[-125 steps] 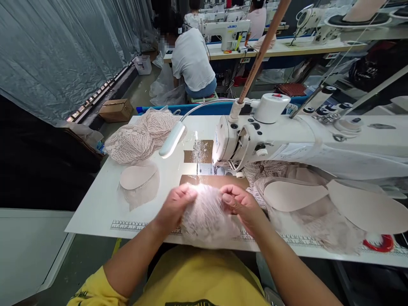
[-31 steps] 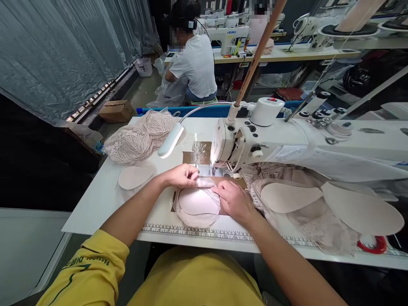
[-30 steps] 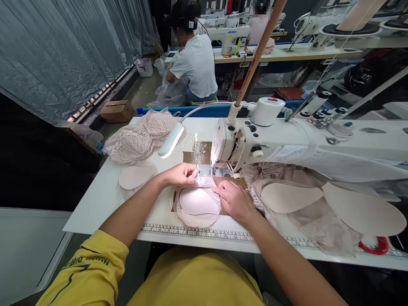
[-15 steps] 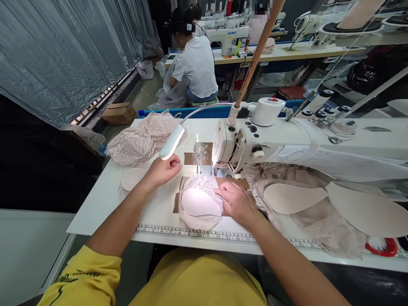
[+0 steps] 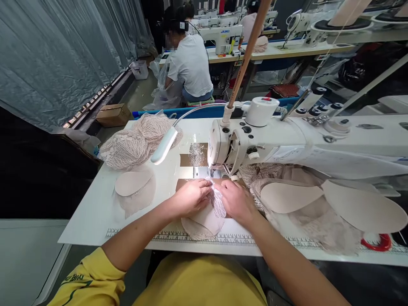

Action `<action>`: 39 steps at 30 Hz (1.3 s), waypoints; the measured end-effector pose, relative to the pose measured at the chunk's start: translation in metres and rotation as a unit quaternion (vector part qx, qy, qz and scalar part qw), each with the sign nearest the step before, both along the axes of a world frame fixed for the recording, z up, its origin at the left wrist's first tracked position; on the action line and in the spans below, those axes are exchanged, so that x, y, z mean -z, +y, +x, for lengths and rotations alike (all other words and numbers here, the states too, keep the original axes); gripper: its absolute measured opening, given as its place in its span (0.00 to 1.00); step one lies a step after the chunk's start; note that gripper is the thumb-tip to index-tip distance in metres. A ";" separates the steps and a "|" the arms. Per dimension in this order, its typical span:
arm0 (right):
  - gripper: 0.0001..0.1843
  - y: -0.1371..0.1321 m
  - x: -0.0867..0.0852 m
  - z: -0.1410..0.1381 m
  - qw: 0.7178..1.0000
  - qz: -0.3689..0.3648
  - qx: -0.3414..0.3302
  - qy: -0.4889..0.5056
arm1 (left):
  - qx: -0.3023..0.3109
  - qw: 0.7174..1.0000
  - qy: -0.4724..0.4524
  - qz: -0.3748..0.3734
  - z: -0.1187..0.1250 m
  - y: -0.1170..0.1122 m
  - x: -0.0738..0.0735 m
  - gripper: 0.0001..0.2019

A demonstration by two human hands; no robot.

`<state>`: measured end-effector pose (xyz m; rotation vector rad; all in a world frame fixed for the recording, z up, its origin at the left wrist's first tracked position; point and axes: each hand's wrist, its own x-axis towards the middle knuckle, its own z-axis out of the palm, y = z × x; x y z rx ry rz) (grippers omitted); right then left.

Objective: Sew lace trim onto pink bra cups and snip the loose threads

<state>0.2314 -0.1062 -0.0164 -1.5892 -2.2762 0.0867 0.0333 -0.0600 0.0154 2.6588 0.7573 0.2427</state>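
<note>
A beige lace bra cup point(image 5: 204, 222) with a smooth pad lies on the table, its top edge close to the needle area of the white sewing machine point(image 5: 255, 138). My left hand point(image 5: 194, 196) is closed on the cup's upper left edge, thumb and fingers pinched together near the needle. On the cup's upper right edge, my right hand point(image 5: 237, 200) grips the lace, fingers bent over it. The fingertips of both hands nearly meet below the presser foot and partly hide the lace there. A lamp point(image 5: 164, 145) on a bendy neck lights this spot.
A pile of lace pieces point(image 5: 140, 138) sits at the back left, with a foam pad point(image 5: 134, 182) on fabric before it. More pads point(image 5: 291, 197) and lace lie right, near red-handled scissors point(image 5: 378, 243). A printed ruler point(image 5: 236, 240) runs along the front edge. A person point(image 5: 193, 63) sits beyond.
My left hand has come from beside the lamp, rightward and down, onto the cup's edge. The cup has turned and its top now lies under both hands. The view has shifted slightly.
</note>
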 end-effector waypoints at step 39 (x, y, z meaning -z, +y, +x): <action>0.15 -0.001 0.002 -0.009 0.998 0.028 0.028 -0.041 | 0.033 0.999 0.022 0.011 -0.005 0.038 0.009 0.29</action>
